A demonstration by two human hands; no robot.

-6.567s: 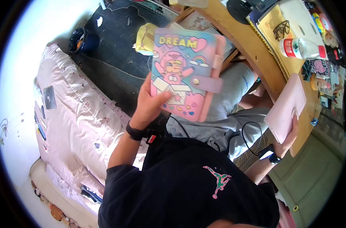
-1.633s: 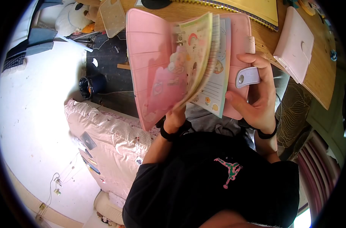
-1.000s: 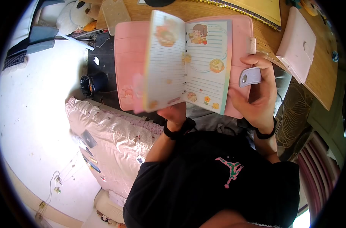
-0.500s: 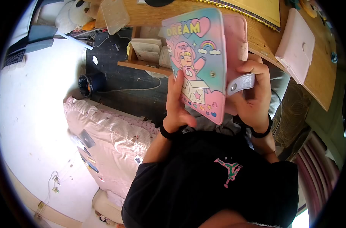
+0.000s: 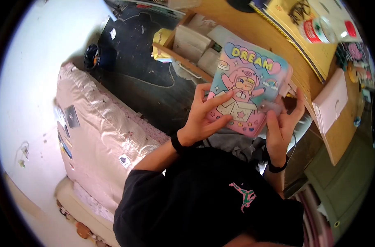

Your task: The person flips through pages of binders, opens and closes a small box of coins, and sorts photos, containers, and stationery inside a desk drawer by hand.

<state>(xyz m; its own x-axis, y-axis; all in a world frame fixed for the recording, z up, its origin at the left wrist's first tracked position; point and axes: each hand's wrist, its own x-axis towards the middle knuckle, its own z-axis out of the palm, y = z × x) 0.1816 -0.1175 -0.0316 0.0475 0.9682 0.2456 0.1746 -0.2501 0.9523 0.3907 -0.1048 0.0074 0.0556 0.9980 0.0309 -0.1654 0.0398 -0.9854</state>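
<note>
A pastel notebook (image 5: pixel 237 88) with "DREAM" and a cartoon figure in a pink hood on its cover is held up over my lap. My left hand (image 5: pixel 202 117) grips its left lower edge, with fingers lying across the cover. On the right edge, my right hand (image 5: pixel 282 127) holds the notebook, its thumb against the pale closure strap (image 5: pixel 272 108). The strap lies over the front cover at the snap. Whether the snap is fastened I cannot tell. The cover lies flat against the rest of the notebook.
Behind the notebook, a pulled-out drawer (image 5: pixel 183 61) holds boxes and papers. The wooden desk (image 5: pixel 335 144) carries a pink case (image 5: pixel 330 101), a yellow spiral pad (image 5: pixel 294 45) and a bottle with a red label (image 5: pixel 315 31). A bed (image 5: pixel 101 131) and a dark bin (image 5: pixel 101 57) are on the left.
The notebook's cover has swung shut, and the strap has come round onto its front. Both hands have moved slightly lower with it. My view has turned, showing more of the desk's right side.
</note>
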